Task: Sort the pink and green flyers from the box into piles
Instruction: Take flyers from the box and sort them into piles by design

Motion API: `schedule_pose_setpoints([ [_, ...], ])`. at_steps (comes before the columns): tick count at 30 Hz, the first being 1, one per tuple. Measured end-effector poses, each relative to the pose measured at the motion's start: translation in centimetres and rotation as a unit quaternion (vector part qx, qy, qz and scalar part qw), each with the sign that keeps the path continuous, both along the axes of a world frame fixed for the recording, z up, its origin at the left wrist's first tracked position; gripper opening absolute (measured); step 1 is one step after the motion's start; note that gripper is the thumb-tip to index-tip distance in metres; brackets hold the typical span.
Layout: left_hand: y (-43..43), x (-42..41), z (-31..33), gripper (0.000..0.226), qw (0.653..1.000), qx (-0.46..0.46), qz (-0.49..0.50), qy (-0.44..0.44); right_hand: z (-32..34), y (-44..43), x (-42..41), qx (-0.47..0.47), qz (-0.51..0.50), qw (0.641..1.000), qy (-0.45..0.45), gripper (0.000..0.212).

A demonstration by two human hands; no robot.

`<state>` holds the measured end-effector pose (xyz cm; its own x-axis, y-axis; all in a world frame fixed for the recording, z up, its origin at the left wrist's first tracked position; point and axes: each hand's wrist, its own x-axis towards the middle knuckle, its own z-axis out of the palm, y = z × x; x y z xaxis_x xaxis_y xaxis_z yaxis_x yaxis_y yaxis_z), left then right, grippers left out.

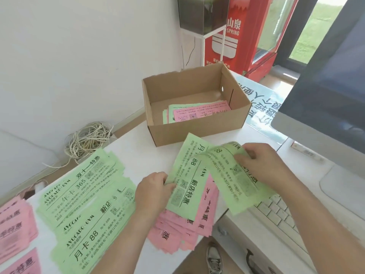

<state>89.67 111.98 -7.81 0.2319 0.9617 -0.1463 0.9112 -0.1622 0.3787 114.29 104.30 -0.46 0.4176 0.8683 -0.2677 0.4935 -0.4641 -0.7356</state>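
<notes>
White desk surface (138,147) set against a pale wall carries the work. An open brown cardboard box (197,133) stands at far centre, and a few pink and green paper flyers (199,112) remain on its floor. A fanned pile of green flyers (85,198) lies at near left, with a pile of pink flyers (13,224) at the left edge beyond it.

The left hand (154,192) pinches the near-left edge of one green flyer (187,175), thumb and fingers curled on the paper. The right hand (260,165) grips a second, bent green flyer (233,180) with fingers curled round its far end. Both sheets sit over an unsorted, mostly pink stack (183,230) at the near desk edge, just left of a white keyboard (280,214).

Hazards:
- The unsorted stack appears to overhang the desk edge, so a tug on the top sheets could spill it to the floor.
- Thin sheets cling, so a pink flyer may travel unseen under a green one.
- The green pile is loosely fanned, and a dropped sheet may scatter it.

Legible text on the green flyers: "AVOCADO-GYM", "365", "月卡 88", "新店特惠". A red cabinet (246,46) in the far background reads "山泉" and "SPRING".
</notes>
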Motion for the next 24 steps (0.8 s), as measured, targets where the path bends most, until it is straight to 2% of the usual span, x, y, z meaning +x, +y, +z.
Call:
schedule_pose_setpoints([
  [3, -0.8, -0.6, 1.2, 0.022, 0.998, 0.046, 0.014, -0.043, -1.7, -0.3, -0.8, 0.002, -0.064, 0.996, 0.056, 0.010],
  [6, -2.4, -2.2, 3.4, 0.019, 0.984, 0.010, 0.114, -0.136, -2.2, -1.5, -2.3, -0.002, -0.031, 0.998, 0.046, 0.021],
  [7, -3.0, -2.8, 4.1, 0.021, 0.962, -0.015, 0.174, -0.209, -2.2, -1.8, -2.7, 0.000, 0.001, 0.999, 0.033, 0.023],
  [8, -3.6, -3.4, 4.7, 0.021, 0.920, -0.048, 0.236, -0.310, -2.4, -1.8, -3.2, -0.002, 0.033, 0.999, 0.024, 0.025],
  [10, -5.0, -3.5, 5.6, 0.024, 0.799, -0.133, 0.324, -0.488, -2.1, -1.5, -3.9, -0.006, 0.077, 0.997, 0.015, 0.025],
  [11, -5.8, -3.4, 5.7, 0.023, 0.766, -0.154, 0.341, -0.524, -1.9, -1.1, -4.4, -0.002, 0.098, 0.995, 0.029, 0.022],
  [12, -6.7, -3.1, 5.5, 0.022, 0.763, -0.166, 0.343, -0.523, -1.4, -0.6, -5.0, 0.008, 0.109, 0.992, 0.066, 0.020],
  [15, -8.9, -1.7, 5.1, 0.017, 0.799, -0.155, 0.331, -0.478, 0.5, 0.4, -7.0, 0.002, 0.131, 0.966, 0.223, 0.025],
  [17, -9.7, -1.2, 4.9, 0.014, 0.813, -0.132, 0.332, -0.459, 0.8, 0.8, -7.9, 0.001, 0.174, 0.953, 0.248, 0.024],
  [20, -10.4, -1.3, 4.8, 0.014, 0.823, -0.131, 0.322, -0.449, 0.6, 1.1, -8.9, -0.011, 0.222, 0.957, 0.185, 0.012],
  [22, -10.8, -2.4, 4.6, 0.024, 0.826, -0.123, 0.331, -0.438, 0.4, 1.2, -9.4, -0.009, 0.247, 0.964, 0.100, 0.020],
  [24, -11.0, -4.5, 4.5, 0.040, 0.823, -0.059, 0.381, -0.418, 0.8, 1.2, -9.6, -0.014, 0.272, 0.960, 0.060, 0.026],
])
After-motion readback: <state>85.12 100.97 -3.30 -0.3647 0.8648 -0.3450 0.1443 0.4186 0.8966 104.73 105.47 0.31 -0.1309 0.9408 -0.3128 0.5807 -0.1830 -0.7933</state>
